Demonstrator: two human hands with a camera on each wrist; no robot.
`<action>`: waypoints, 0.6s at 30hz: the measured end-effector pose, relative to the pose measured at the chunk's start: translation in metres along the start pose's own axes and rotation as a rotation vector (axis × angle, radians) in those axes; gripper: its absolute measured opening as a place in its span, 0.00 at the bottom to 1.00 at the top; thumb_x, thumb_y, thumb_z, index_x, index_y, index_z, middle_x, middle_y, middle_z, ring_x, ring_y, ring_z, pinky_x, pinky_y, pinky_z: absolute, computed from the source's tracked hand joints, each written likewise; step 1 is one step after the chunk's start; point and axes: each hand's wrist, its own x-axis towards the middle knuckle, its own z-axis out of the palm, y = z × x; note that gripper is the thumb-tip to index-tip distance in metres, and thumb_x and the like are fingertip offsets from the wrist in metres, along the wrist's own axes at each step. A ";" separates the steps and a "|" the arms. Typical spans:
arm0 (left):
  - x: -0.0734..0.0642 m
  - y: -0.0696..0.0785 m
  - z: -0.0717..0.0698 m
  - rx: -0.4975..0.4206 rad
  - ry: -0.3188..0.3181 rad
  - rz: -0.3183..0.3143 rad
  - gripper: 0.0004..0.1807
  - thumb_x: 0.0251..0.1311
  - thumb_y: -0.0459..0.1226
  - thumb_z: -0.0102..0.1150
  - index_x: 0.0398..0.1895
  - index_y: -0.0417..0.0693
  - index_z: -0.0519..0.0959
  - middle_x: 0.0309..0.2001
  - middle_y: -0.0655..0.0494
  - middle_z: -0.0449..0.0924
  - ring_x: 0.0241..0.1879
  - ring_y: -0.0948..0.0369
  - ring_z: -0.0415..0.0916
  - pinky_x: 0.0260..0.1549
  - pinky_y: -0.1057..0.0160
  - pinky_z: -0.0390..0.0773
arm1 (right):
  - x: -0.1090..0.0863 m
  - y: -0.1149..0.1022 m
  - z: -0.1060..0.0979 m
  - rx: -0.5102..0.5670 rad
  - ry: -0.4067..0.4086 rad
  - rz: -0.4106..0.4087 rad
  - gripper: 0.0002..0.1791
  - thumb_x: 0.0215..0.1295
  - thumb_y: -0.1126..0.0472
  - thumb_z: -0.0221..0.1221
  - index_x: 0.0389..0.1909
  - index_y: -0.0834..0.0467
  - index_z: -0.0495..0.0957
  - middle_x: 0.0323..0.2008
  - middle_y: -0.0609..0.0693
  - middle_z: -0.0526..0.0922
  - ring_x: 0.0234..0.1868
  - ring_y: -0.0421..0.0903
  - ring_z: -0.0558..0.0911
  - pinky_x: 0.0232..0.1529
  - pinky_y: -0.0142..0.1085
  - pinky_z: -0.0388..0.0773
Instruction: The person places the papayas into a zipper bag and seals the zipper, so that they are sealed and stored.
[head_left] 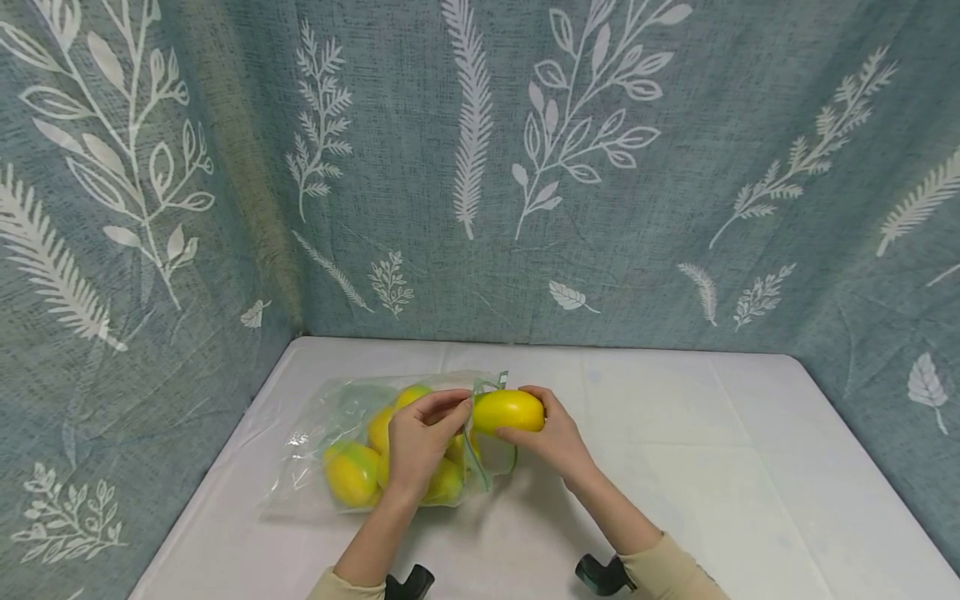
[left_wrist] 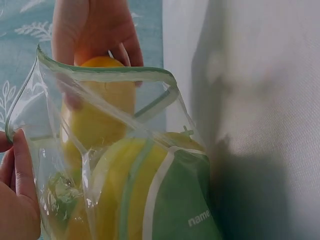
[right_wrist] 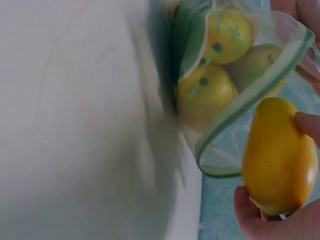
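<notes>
A clear plastic bag point(head_left: 311, 425) with a green-edged mouth lies on the table, its opening toward the right. Several yellow-green mangoes point(head_left: 351, 473) are inside it. At the edge of the mouth, my left hand point(head_left: 417, 442) pinches the bag between thumb and fingers. My right hand point(head_left: 558, 437) grips another yellow mango point(head_left: 510, 411) at the opening, thumb on one side and fingers on the other. The left wrist view shows this held mango point(left_wrist: 97, 112) through the clear plastic. How far it reaches into the bag I cannot tell.
A white cloth covers the table point(head_left: 675, 467). Blue-green curtains point(head_left: 420, 167) with white leaf prints hang behind and at both sides. Black device parts point(head_left: 600, 575) show near my forearms at the front edge.
</notes>
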 end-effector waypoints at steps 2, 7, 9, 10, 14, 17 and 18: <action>0.000 0.000 0.000 0.003 -0.001 0.002 0.07 0.56 0.33 0.69 0.38 0.43 0.87 0.35 0.51 0.86 0.33 0.58 0.83 0.33 0.63 0.83 | 0.000 -0.001 0.003 0.007 -0.007 -0.006 0.40 0.52 0.52 0.72 0.65 0.57 0.67 0.59 0.55 0.74 0.53 0.52 0.75 0.51 0.50 0.74; 0.000 0.001 0.001 0.001 -0.005 0.002 0.07 0.56 0.34 0.69 0.38 0.44 0.87 0.36 0.52 0.86 0.33 0.58 0.83 0.34 0.63 0.83 | -0.002 -0.003 0.008 0.064 -0.035 -0.035 0.37 0.55 0.55 0.71 0.64 0.58 0.68 0.60 0.54 0.73 0.57 0.54 0.73 0.51 0.48 0.76; 0.000 0.001 0.001 0.001 -0.006 0.003 0.07 0.56 0.33 0.69 0.39 0.43 0.87 0.36 0.52 0.86 0.34 0.58 0.83 0.34 0.63 0.83 | -0.003 -0.003 0.010 0.107 -0.054 -0.051 0.35 0.56 0.57 0.70 0.64 0.59 0.68 0.60 0.54 0.73 0.58 0.54 0.72 0.53 0.47 0.76; 0.000 0.001 0.001 0.000 -0.006 0.003 0.07 0.56 0.33 0.68 0.39 0.43 0.87 0.37 0.52 0.86 0.34 0.58 0.83 0.34 0.63 0.83 | -0.003 -0.003 0.011 0.129 -0.063 -0.058 0.35 0.56 0.57 0.70 0.64 0.59 0.69 0.61 0.54 0.73 0.58 0.54 0.73 0.54 0.47 0.76; -0.001 0.001 0.001 0.006 -0.002 0.003 0.08 0.56 0.33 0.68 0.39 0.43 0.87 0.36 0.51 0.86 0.34 0.59 0.83 0.34 0.64 0.83 | -0.005 -0.002 0.013 0.176 -0.092 -0.080 0.32 0.58 0.59 0.68 0.63 0.59 0.69 0.62 0.54 0.73 0.59 0.55 0.73 0.55 0.45 0.76; -0.001 0.001 0.002 0.009 0.002 -0.002 0.07 0.56 0.34 0.69 0.39 0.44 0.87 0.35 0.52 0.86 0.34 0.59 0.83 0.33 0.64 0.83 | -0.004 -0.002 0.015 0.191 -0.115 -0.095 0.31 0.60 0.59 0.67 0.63 0.59 0.69 0.62 0.54 0.72 0.60 0.56 0.73 0.54 0.43 0.77; -0.001 0.000 0.002 0.011 0.002 -0.001 0.08 0.56 0.35 0.69 0.39 0.44 0.87 0.35 0.52 0.86 0.34 0.59 0.83 0.33 0.64 0.83 | -0.004 -0.001 0.016 0.196 -0.125 -0.102 0.31 0.60 0.60 0.67 0.64 0.59 0.69 0.62 0.55 0.72 0.60 0.56 0.73 0.54 0.42 0.77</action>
